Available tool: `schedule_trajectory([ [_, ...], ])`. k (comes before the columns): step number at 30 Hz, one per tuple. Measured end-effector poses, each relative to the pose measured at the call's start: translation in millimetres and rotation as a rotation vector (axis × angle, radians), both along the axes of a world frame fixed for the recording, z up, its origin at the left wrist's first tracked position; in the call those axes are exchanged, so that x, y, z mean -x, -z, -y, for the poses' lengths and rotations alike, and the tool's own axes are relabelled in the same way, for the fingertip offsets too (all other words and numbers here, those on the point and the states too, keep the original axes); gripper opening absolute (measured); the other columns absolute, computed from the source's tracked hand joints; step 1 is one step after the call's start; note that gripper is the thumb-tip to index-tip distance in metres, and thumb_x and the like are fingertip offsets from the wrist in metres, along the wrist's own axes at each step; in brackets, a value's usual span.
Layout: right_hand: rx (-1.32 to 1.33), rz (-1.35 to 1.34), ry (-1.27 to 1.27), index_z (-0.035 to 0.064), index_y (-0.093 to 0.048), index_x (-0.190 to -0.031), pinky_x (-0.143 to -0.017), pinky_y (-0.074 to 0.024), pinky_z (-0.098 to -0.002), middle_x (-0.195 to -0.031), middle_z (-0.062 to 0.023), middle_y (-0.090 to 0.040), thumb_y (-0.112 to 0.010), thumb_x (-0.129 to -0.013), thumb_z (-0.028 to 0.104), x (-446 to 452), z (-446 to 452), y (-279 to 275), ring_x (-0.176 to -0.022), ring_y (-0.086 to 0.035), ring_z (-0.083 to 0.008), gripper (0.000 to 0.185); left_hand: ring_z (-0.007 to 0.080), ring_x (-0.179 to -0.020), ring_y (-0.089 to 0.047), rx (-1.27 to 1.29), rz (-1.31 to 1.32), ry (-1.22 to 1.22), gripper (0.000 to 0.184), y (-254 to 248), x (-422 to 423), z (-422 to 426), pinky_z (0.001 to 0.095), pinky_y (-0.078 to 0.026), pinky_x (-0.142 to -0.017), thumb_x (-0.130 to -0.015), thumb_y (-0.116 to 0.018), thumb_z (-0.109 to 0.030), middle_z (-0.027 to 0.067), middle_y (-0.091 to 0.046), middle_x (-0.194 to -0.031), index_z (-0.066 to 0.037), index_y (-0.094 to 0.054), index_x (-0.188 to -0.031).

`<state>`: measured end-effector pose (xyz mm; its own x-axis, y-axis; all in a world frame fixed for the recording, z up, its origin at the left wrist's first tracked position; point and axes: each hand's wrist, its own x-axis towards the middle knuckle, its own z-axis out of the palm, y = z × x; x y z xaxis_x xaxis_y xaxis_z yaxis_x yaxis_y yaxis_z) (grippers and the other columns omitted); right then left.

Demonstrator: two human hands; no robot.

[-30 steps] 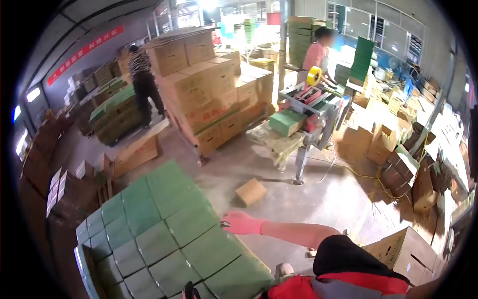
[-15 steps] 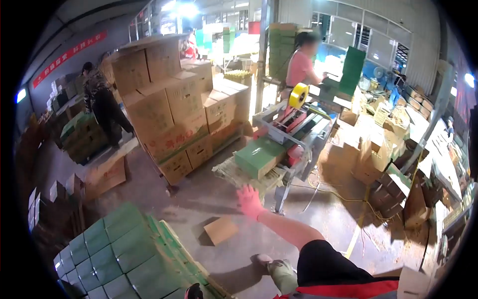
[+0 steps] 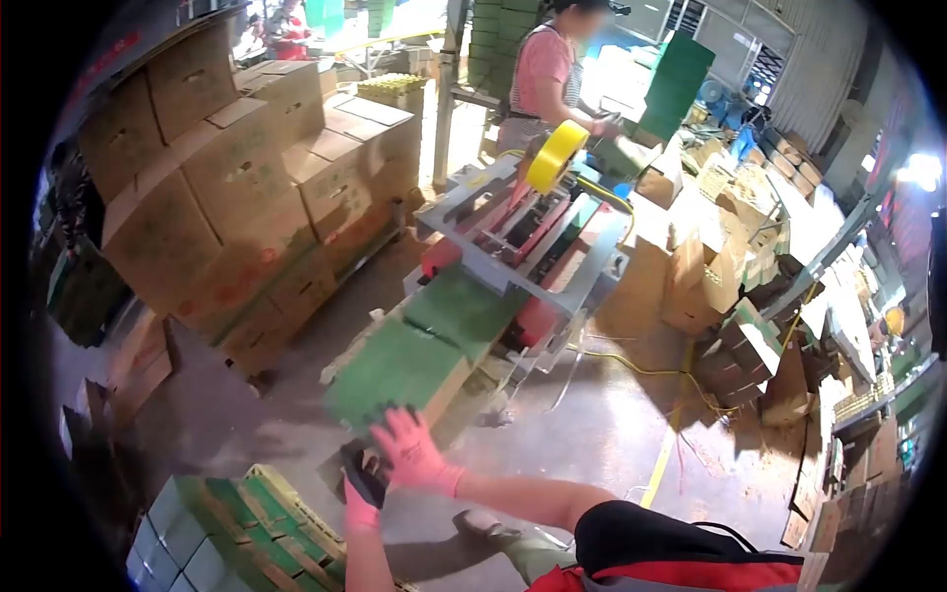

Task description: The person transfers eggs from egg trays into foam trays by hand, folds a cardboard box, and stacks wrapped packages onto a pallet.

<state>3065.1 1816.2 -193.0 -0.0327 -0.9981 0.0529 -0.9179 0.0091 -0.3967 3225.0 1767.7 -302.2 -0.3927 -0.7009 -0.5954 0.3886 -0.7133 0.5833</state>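
Note:
Two green boxes lie end to end on the infeed of a box-taping machine [image 3: 533,232], which carries a big yellow tape roll [image 3: 557,158]. At the end of the near green box [image 3: 395,370], my right hand [image 3: 414,454] in a pink glove has its fingers spread; whether it touches is unclear. The far green box [image 3: 469,306] reaches the machine's red rollers. My left hand [image 3: 362,488], also gloved in pink, is just beside the right, below the near box's end. A dark patch covers its palm side, and its fingers are blurred.
A stack of green boxes [image 3: 227,533] stands at the lower left. Brown cartons [image 3: 247,187] are piled on the left. Beyond the machine a person in a pink top [image 3: 543,84] works by a tall green panel [image 3: 681,84]. Open cartons [image 3: 695,281] and a yellow cable [image 3: 631,360] are on the right.
A second green box is now on the infeed behind the first, which has moved further into the machine. My left hand has come up beside the right. The view has turned and shifted closer.

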Motion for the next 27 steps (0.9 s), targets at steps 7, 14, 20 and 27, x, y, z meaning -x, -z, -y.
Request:
schedule_trajectory([
  [7,0.242,0.173,-0.130,0.0077,-0.050,-0.129,-0.106,-0.0314,-0.0527,-0.136,-0.0250,-0.040,-0.069,-0.078,0.026,20.6,-35.9,25.4,-0.127,-0.039,-0.0428,0.057,0.0299,-0.120,-0.052,0.058,-0.291,0.077,0.061,-5.6,9.0,26.9,0.0458,-0.044,-0.100,-0.093,-0.045,-0.053,0.0097,-0.054,-0.133,-0.009,-0.046,-0.136],
  [14,0.232,0.354,0.412,0.0068,-0.053,-0.124,-0.101,-0.0399,-0.0451,-0.129,-0.0253,-0.045,-0.070,-0.077,0.018,89.2,-43.7,40.3,-0.119,-0.046,-0.0430,0.051,0.0248,-0.123,-0.049,0.090,-0.135,0.049,0.057,-13.0,6.8,27.9,0.0397,-0.039,-0.104,-0.096,-0.050,-0.045,0.0079,-0.050,-0.135,-0.008,-0.043,-0.138],
  [20,0.260,0.443,0.624,0.0031,-0.055,-0.121,-0.093,-0.0459,-0.0373,-0.124,-0.0189,-0.050,-0.064,-0.083,0.011,121.2,-38.3,55.4,-0.110,-0.055,-0.0372,0.040,0.0227,-0.115,-0.055,0.029,-0.128,-0.054,0.051,8.7,2.6,31.1,0.0361,-0.046,-0.097,-0.094,-0.055,-0.039,0.0072,-0.055,-0.129,-0.007,-0.047,-0.134],
  [27,0.332,0.456,0.747,0.0031,-0.055,-0.121,-0.095,-0.0441,-0.0406,-0.116,-0.0199,-0.054,-0.063,-0.083,0.013,161.1,-26.8,59.1,-0.110,-0.053,-0.0384,0.039,0.0218,-0.114,-0.056,0.132,-0.102,-0.105,0.050,26.1,-25.9,37.5,0.0346,-0.047,-0.096,-0.098,-0.047,-0.040,0.0079,-0.056,-0.128,-0.006,-0.047,-0.135],
])
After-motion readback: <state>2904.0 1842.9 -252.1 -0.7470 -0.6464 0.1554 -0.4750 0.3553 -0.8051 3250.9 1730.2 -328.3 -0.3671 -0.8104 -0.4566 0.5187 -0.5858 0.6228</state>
